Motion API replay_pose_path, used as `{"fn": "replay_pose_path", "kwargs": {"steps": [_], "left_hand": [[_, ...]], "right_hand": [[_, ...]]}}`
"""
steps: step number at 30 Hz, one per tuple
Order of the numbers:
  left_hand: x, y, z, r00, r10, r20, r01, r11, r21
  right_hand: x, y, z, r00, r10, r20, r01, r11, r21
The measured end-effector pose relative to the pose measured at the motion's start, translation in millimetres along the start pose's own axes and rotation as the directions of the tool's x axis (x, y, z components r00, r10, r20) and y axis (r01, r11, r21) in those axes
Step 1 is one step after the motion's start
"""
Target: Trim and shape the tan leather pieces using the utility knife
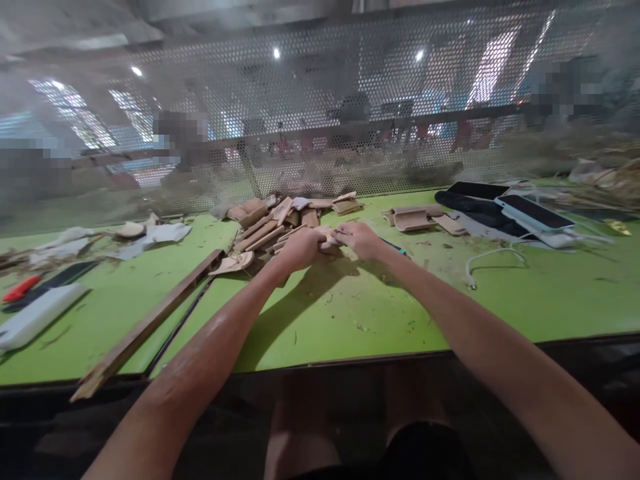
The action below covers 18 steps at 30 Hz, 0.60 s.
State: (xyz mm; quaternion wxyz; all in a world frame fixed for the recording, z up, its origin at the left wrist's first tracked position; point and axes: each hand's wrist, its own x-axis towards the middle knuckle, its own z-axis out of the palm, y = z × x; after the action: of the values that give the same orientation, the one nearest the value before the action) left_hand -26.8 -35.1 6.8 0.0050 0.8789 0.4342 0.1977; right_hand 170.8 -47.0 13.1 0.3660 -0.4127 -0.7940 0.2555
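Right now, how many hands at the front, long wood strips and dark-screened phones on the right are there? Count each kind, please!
Left hand and right hand: 2
Long wood strip: 1
Back phone and pale-edged phone: 2
Total: 5

So both arms are bare and stretched way out front, coming in from the lower corners and angling toward each other. Left hand [303, 248] is curled with the knuckles outward, right hand [361, 241] is bunched up with thumb and fingers pinched together. Fingertips are super close (can't tell if they actually touch, it's kinda blurry there). Wrists look pretty straight, left forearm [200, 360] and right forearm [465, 320] both sloping up, bare legs [300, 423] dim underneath.
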Motion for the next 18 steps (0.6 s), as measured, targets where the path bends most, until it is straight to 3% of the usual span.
{"fn": "replay_pose_path", "kwargs": {"steps": [4,9,15,18], "left_hand": [[-0.3,0.4,-1.5,1.0,-0.016,0.009,0.016,1.0,-0.006],[1.7,-0.3,-5.8,1.0,0.012,0.019,-0.012,1.0,0.002],[2.2,-2.1,-1.1,1.0,-0.018,0.026,0.018,1.0,-0.002],[1.2,-2.0,-0.4,1.0,-0.014,0.019,0.014,1.0,-0.015]], "right_hand": [[0.4,1.2,-1.2,0.999,-0.044,-0.016,0.045,0.998,0.041],[7.0,29.3,-0.1,0.997,0.043,0.071,-0.034,0.991,-0.13],[3.4,3.1,-2.3,0.997,-0.073,0.014,0.072,0.997,0.038],[3.2,3.5,-1.6,0.996,-0.094,0.012,0.094,0.995,-0.013]]}}
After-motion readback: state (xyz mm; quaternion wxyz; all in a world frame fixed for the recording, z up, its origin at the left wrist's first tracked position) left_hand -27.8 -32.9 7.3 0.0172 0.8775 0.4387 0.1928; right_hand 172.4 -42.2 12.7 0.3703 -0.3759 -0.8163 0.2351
